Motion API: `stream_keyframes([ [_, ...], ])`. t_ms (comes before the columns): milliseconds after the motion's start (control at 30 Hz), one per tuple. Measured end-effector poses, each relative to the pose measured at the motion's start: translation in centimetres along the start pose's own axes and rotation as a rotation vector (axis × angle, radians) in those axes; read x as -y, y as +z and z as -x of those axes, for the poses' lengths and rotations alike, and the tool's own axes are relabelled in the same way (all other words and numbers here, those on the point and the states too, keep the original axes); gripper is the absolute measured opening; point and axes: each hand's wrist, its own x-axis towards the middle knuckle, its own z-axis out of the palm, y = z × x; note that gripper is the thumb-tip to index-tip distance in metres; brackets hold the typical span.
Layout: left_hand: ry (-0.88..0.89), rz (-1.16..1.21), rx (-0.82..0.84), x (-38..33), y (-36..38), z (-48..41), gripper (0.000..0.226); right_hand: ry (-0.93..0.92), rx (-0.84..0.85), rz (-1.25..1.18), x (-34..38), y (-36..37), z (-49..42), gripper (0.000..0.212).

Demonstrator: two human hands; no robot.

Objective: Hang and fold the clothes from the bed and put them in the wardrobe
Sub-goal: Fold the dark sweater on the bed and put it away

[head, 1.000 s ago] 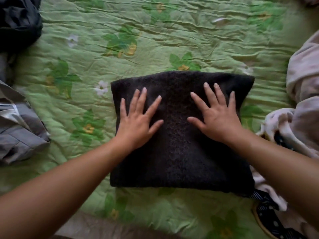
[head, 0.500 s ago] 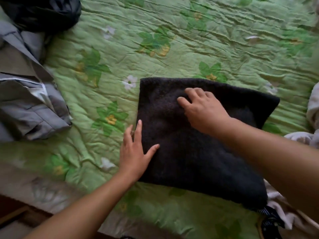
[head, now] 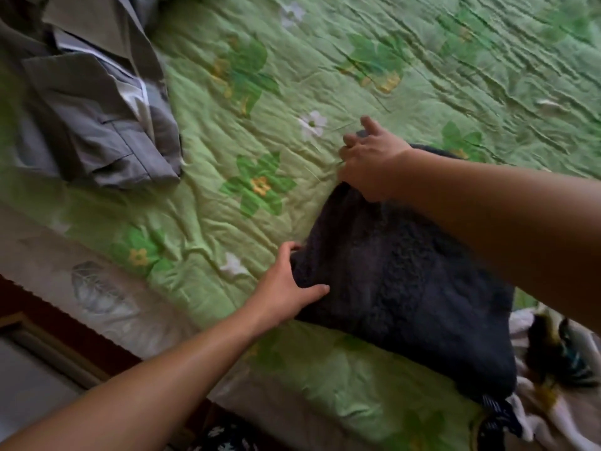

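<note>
A folded dark knitted garment (head: pixel 406 288) lies on the green flowered bedspread (head: pixel 325 76), near the bed's front edge. My left hand (head: pixel 286 288) grips its near left edge, thumb on top and fingers tucked under the fabric. My right hand (head: pixel 367 157) is at the far left corner, fingers curled over that edge, and the corner looks slightly lifted. My right forearm crosses over the garment and hides its far side.
A grey folded garment (head: pixel 91 105) lies at the left on the bed. A pile of pale and patterned clothes (head: pixel 553 369) sits at the right. The bed's wooden frame (head: pixel 65 323) and floor show at lower left.
Both hands went from pressing flat on the dark garment to its left edge. The left hand took hold there and the right reached the far corner. My view swung left.
</note>
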Motion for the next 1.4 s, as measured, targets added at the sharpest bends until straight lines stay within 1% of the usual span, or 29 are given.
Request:
stream_keyframes([
  [133,0.065,0.003,0.026,-2.5,1.3,2.4,0.075,0.012,-0.089,0.01,-0.6,1.0,2.7,0.021],
  [233,0.138,-0.058,0.048,-5.0,3.6,4.3,0.075,0.043,-0.201,-0.056,-1.8,2.6,6.6,0.02],
  [367,0.26,-0.135,0.094,-9.0,9.4,6.4,0.074,0.118,-0.398,-0.132,-3.1,7.1,14.3,0.012],
  [433,0.301,-0.17,0.137,-10.7,13.4,7.0,0.074,0.194,-0.426,-0.15,-3.3,9.9,18.2,0.013],
  [500,0.325,-0.228,0.181,-12.0,17.7,7.0,0.074,0.288,-0.391,-0.145,-3.2,13.2,21.5,0.016],
  [567,0.347,-0.331,0.228,-12.7,21.9,6.6,0.073,0.389,-0.305,-0.161,-2.5,16.9,24.0,0.019],
  [633,0.332,-0.431,0.334,-12.6,25.3,5.9,0.074,0.495,-0.144,-0.221,-1.2,20.4,25.8,0.025],
  [700,0.268,-0.499,0.465,-11.8,27.6,5.4,0.077,0.6,0.025,-0.317,0.6,23.2,26.7,0.029],
  [733,0.251,-0.51,0.512,-11.3,28.2,5.2,0.078,0.662,0.06,-0.4,1.5,24.3,26.8,0.03],
  [767,0.255,-0.498,0.541,-10.9,28.4,5.2,0.076,0.738,0.05,-0.508,2.2,25.0,26.6,0.032],
  [800,0.288,-0.464,0.551,-10.6,28.2,5.4,0.071,0.813,0.002,-0.618,2.9,25.4,26.3,0.033],
  [833,0.354,-0.418,0.534,-10.4,27.7,5.7,0.063,0.874,-0.077,-0.709,3.3,25.2,25.8,0.031],
  [867,0.451,-0.38,0.476,-10.2,26.9,6.1,0.054,0.911,-0.186,-0.767,3.6,24.8,25.2,0.028],
  [900,0.555,-0.371,0.369,-9.8,25.9,6.2,0.044,0.932,-0.308,-0.795,3.8,24.2,24.6,0.028],
  [933,0.638,-0.387,0.226,-9.1,24.7,6.2,0.039,0.938,-0.416,-0.808,3.9,23.4,23.9,0.029],
  [967,0.675,-0.408,0.064,-8.4,23.5,6.0,0.038,0.917,-0.485,-0.825,3.9,22.5,23.1,0.032],
  [1000,0.642,-0.418,-0.086,-7.5,22.4,5.7,0.043,0.876,-0.515,-0.836,3.7,21.6,22.2,0.035],
  [1033,0.55,-0.404,-0.189,-6.8,21.2,5.4,0.052,0.826,-0.491,-0.845,3.4,20.9,21.2,0.041],
  [1067,0.407,-0.36,-0.218,-6.1,20.3,5.1,0.063,0.777,-0.428,-0.859,2.9,20.2,20.1,0.052],
  [1100,0.24,-0.278,-0.163,-5.4,19.6,4.8,0.075,0.743,-0.351,-0.876,2.2,19.7,19.1,0.067],
  [1133,0.084,-0.161,-0.061,-4.9,19.2,4.5,0.084,0.735,-0.275,-0.896,1.3,19.4,18.1,0.084],
  [1167,-0.035,-0.035,0.045,-4.6,19.0,4.3,0.087,0.749,-0.203,-0.923,0.2,19.3,17.2,0.098],
  [1200,-0.109,0.053,0.12,-4.4,19.0,4.3,0.083,0.776,-0.136,-0.966,-0.9,19.5,16.5,0.11],
  [1267,-0.16,0.113,0.171,-4.1,19.2,3.9,0.069,0.813,-0.017,-1.077,-2.9,20.1,15.6,0.125],
  [1300,-0.168,0.125,0.185,-4.2,19.3,3.5,0.065,0.814,0.025,-1.108,-3.4,20.4,15.4,0.127],
  [1333,-0.169,0.121,0.196,-4.3,19.3,3.1,0.062,0.812,0.044,-1.109,-3.4,20.5,15.2,0.124],
  [1400,-0.142,0.115,0.226,-4.6,18.9,2.3,0.061,0.816,0.016,-1.084,-3.1,20.6,14.9,0.104],
])
